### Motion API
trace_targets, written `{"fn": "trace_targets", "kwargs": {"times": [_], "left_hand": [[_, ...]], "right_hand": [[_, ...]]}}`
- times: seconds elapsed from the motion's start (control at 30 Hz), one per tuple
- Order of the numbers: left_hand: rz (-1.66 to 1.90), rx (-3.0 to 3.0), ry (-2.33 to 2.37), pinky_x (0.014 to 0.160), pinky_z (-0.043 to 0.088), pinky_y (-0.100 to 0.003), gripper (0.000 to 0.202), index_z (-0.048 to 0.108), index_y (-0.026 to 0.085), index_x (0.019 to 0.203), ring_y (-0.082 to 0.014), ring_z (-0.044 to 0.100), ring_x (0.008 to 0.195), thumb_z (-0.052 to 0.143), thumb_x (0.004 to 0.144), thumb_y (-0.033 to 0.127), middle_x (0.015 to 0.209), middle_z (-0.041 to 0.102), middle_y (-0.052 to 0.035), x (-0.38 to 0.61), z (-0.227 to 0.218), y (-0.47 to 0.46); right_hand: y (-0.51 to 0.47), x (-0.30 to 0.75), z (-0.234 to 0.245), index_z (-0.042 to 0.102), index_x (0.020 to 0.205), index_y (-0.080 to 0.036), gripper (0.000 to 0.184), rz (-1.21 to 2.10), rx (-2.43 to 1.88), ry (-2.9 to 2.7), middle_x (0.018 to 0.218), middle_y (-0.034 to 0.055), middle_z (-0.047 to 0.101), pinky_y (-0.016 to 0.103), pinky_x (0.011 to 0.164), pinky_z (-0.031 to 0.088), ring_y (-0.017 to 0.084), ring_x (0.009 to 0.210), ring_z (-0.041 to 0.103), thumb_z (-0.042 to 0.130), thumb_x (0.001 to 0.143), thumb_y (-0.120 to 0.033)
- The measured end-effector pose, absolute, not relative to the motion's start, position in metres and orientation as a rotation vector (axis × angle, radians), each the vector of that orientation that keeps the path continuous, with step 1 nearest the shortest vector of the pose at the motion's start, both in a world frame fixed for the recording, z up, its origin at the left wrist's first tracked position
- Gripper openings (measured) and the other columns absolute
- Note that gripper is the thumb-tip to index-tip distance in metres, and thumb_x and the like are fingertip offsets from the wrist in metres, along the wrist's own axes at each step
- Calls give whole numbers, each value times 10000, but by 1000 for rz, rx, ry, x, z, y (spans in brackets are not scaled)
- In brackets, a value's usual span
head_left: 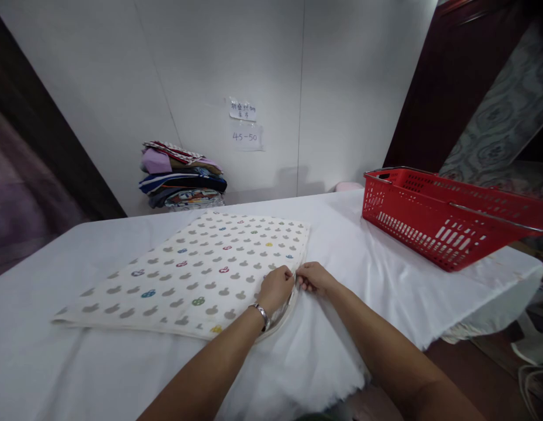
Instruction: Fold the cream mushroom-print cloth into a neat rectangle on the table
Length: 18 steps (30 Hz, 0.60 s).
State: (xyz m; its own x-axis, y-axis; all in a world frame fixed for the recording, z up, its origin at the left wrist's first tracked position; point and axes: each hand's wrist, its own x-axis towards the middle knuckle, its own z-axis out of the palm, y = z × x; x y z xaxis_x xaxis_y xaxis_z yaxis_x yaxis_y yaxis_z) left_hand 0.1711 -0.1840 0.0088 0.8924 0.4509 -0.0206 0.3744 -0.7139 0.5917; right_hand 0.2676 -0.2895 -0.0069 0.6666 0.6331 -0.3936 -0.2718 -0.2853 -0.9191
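A white cloth (201, 263) printed with grey apple shapes and a few coloured ones lies spread on the table, its layers lying one over another. My left hand (277, 287), with a bracelet at the wrist, is closed on the right edge of this cloth. Just beside it, my right hand (314, 277) pinches the same edge, thumb against fingers. Between the hands and the near corner, the edge curves and lifts a little, so the layers part there. The fingertips of both hands are partly hidden.
A red plastic basket (412, 213) with metal handles stands on the white-covered table (337, 234) at the right. Folded clothes (184, 178) are piled at the back left, near the wall. Paper notes (247, 137) hang on the wall. The table's near edge runs below my arms.
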Motion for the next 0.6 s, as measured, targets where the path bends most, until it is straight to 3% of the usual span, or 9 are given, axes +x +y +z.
{"fn": "trace_targets", "kwargs": {"times": [0.37,0.6], "left_hand": [[88,2596,623,655,374,-255,161,569,215,895,-174,594,797,528,785,325,890,657,-25,170,18,-194],[58,2675,645,703,401,-301,180,597,184,877,-234,604,877,470,750,185,929,663,-94,179,16,-193]], "right_hand": [[-296,260,-8,504,541,-162,175,774,-1597,-385,425,-50,514,152,314,264,41,333,427,514,711,-200],[-302,274,-11,501,580,-169,188,700,-1700,-342,443,-46,543,158,293,254,49,315,442,533,755,-230]]}}
